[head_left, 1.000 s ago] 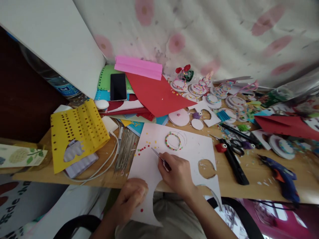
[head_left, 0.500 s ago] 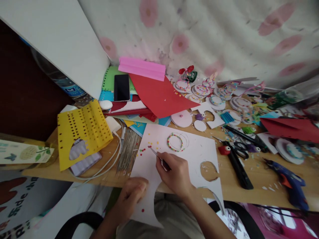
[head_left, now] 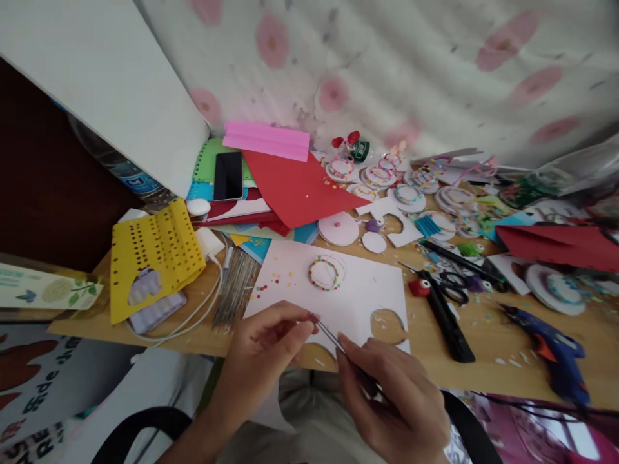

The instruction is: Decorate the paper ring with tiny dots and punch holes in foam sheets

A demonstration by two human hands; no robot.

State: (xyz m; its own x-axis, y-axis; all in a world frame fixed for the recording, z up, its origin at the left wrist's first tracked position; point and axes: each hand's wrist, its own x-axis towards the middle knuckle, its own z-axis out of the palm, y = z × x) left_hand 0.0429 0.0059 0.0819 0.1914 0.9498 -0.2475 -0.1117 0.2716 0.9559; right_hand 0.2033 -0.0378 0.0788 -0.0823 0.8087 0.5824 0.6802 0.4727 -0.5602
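Note:
My right hand (head_left: 394, 396) is closed round thin metal tweezers (head_left: 327, 332), low over the table's front edge. My left hand (head_left: 268, 348) has raised fingers pinched together at the tweezers' tip; what is between them is too small to name. Just beyond lies a white sheet (head_left: 358, 296) with round cut-outs. On it sit a ring of coloured beads (head_left: 323, 273) and scattered tiny beads (head_left: 271, 281).
Yellow punched paper (head_left: 155, 254), a white cable (head_left: 193, 316), a bundle of thin sticks (head_left: 236, 290), a phone (head_left: 228, 175) and red paper (head_left: 294, 187) lie left and behind. Decorated white discs (head_left: 387, 183), black scissors (head_left: 447, 293) and a blue glue gun (head_left: 551, 351) crowd the right.
My right hand pulled the tweezers back from the scattered beads toward me. My left hand left the sheet's lower edge, rose, and pinched at the tweezers' tip.

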